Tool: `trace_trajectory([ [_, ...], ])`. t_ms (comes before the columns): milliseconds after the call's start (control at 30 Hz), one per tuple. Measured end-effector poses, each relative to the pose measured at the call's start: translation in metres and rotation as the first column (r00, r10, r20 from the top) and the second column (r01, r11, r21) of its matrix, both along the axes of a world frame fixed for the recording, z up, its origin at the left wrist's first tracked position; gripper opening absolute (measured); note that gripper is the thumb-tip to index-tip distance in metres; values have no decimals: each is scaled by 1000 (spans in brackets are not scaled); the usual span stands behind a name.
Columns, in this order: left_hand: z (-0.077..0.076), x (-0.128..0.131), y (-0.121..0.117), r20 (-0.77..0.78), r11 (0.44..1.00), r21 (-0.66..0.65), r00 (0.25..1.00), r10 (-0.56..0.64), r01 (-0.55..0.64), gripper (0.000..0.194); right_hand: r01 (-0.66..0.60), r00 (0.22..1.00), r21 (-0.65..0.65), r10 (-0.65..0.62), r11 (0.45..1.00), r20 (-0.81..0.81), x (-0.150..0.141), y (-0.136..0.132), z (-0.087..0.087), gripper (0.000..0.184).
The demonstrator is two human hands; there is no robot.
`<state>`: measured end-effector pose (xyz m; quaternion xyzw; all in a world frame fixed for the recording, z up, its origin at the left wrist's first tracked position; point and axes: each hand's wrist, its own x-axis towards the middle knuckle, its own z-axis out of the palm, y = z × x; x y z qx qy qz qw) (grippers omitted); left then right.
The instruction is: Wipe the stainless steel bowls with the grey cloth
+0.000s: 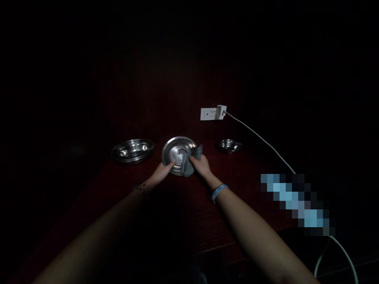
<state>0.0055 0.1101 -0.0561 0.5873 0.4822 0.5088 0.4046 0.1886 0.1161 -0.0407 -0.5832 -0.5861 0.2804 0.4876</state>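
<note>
Dead centre on the dark red bench (204,221), a stainless steel dish (176,147) is tilting up toward the camera, its polished hollow catching the light and its rim shining in a bright ring. The left hand (161,172) is gripping the near edge, fingers hooked at the lower left of the rim. Right beside it, the right hand (201,165) is closing around a bunched grey cloth (189,162) and pressing it into the right side of the hollow, with one corner poking up past the rim and a fold hanging below the dish.

A blue wristband (219,193) is circling the right wrist, and a thin bracelet (141,188) is sitting on the left. Out to the left, a stack of steel bowls (132,150) is resting on the bench, well clear of the hands. To the right, a smaller steel bowl (229,146) is sitting alone. Further back, a white power socket (207,114) is holding a plug adapter (221,111), with a white cable (260,142) running down to the right and disappearing behind a pixelated blue patch (296,203).
</note>
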Motion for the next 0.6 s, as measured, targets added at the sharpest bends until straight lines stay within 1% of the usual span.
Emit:
trace_trajectory([
  [167, 0, 1, 0, 29, 1000, 10, 1000, -10, 10, 48, -1, 1000, 10, 1, 1000, -8, 1, 3, -3, 18],
  [333, 11, 5, -9, 55, 998, -53, 998, -30, 33, 50, -4, 1000, 31, 5, 1000, -23, 2, 5, -6, 18],
  [500, 20, 6, -17, 53, 995, -35, 994, -92, 94, 56, 1, 1000, 24, 0, 1000, -30, 2, 4, -5, 17],
  [600, 21, 6, -17, 46, 995, -21, 994, -98, 99, 57, -12, 997, 56, 16, 998, -81, 1, 5, -6, 25],
])
